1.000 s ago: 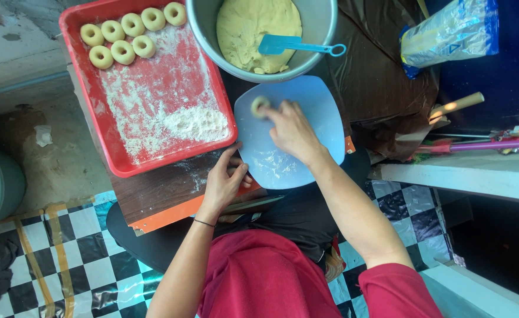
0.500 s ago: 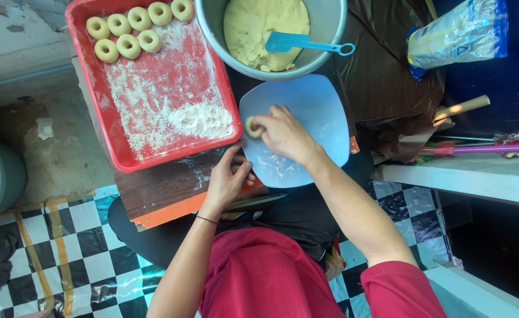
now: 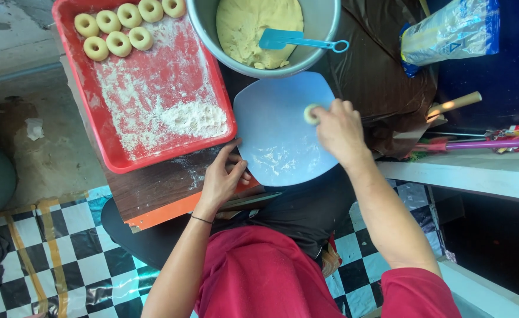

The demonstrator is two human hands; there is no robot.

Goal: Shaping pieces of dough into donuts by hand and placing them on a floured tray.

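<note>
Right hand (image 3: pixel 339 131) grip clamped on dough piece (image 3: pixel 311 114) over blue board (image 3: pixel 277 147), left hand (image 3: pixel 224 176) fingers apart, steadying board edge

Right hand (image 3: pixel 339 131) presses dough piece (image 3: pixel 311 114) (blue board (image 3: pixel 274 138)).

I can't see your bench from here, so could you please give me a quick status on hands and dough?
Right hand pinching dough piece on blue board. Left hand steadying board edge. Nothing in the way.
</note>
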